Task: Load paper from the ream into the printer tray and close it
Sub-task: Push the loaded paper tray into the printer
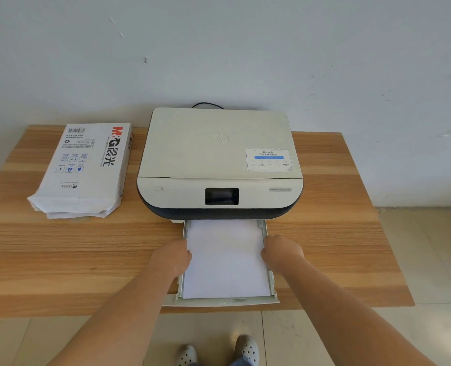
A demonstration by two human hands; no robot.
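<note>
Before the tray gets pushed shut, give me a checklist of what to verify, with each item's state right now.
1. Paper in the tray: a white sheet stack lies in the pulled-out tray. Ok.
2. Stack square between the side rails: edges look parallel to them. Ok.
3. Stack pushed fully in: its far edge is hidden under the printer. Cannot tell.
4. Hands clear for pushing: the left hand and right hand sit at the stack's side edges, with their fingers at the rails. Not ok.
5. Ream out of the way: the ream lies on the table, left of the printer, apart from the tray. Ok.
</note>
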